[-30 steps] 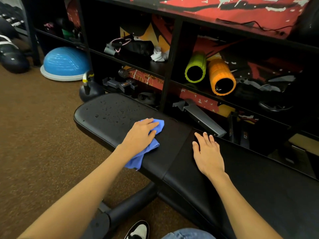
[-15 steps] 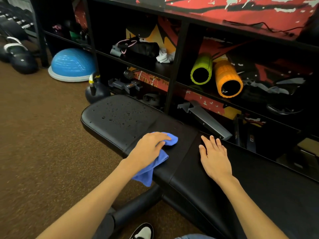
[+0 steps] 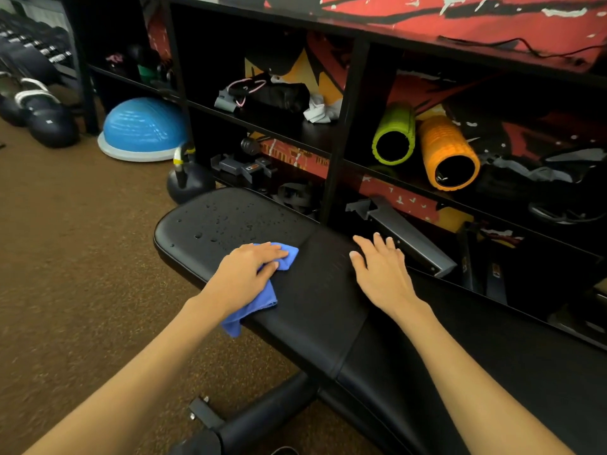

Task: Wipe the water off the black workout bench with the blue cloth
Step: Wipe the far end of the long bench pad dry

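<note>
One bench [image 3: 312, 310] here, black and padded, set along the front of a black shelf [image 3: 341, 133]. Two bare hands are on it. The left hand [image 3: 244, 272] is on top of the one blue cloth [image 3: 261, 298], its fingers [image 3: 269, 251] bent over it and the thumb pinching a fold, pressing it down on the pad near the front edge. One corner of the cloth pokes out past the fingertips and a tail of it hangs over the bench's near side. The right hand [image 3: 382, 274] lies flat just beside it, fingers [image 3: 377, 244] straight and spread, holding nothing.

Water drops [image 3: 223, 221], too many to count, bead on the end of the pad left of the cloth. The pad under and right of the hands looks dull, and I can pick out no beads there.

On the shelf are two foam rollers touching side by side, one green [image 3: 394, 136] and one orange [image 3: 450, 152]. On the brown floor [image 3: 65, 257] are one blue half-ball [image 3: 141, 126] on a white base and one black kettlebell [image 3: 189, 183] with a yellow band on its handle, right beside the bench end. A row of dark balls [image 3: 49, 126] runs off at far left, and I can't count them.

The grey gear on the lower shelf carries small labels, too blurred to read.
</note>
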`<control>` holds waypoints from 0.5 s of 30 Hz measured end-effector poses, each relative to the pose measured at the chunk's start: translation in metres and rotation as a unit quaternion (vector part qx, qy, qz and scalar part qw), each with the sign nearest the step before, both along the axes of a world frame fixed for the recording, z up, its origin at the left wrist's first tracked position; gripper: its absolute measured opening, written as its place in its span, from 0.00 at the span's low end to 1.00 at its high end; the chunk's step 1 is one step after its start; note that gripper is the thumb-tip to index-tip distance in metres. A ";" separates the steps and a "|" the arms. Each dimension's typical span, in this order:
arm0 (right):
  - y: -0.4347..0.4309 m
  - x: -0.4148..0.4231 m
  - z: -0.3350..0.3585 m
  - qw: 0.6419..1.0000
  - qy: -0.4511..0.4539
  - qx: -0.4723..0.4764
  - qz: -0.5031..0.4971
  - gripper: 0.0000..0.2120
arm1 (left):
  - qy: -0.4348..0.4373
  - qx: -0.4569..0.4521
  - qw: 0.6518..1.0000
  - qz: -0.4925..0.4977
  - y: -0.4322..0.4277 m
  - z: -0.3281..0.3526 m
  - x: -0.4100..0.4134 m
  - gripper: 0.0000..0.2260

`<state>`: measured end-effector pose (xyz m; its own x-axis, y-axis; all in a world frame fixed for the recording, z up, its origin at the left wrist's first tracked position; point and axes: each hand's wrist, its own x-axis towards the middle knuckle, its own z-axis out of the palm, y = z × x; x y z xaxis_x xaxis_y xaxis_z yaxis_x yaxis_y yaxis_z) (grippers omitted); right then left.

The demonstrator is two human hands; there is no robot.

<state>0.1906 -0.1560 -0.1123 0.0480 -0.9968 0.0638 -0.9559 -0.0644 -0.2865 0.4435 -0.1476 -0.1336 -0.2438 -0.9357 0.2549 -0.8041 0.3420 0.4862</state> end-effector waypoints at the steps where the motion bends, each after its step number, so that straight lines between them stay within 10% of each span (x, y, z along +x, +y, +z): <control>1: -0.001 0.002 -0.005 1.000 0.006 0.010 0.002 0.23 | -0.004 0.003 1.000 -0.012 -0.005 0.001 -0.004 0.14; 15: -0.004 0.001 -0.025 1.000 0.010 -0.009 0.001 0.23 | 0.013 0.036 0.999 0.000 -0.039 0.007 -0.031 0.15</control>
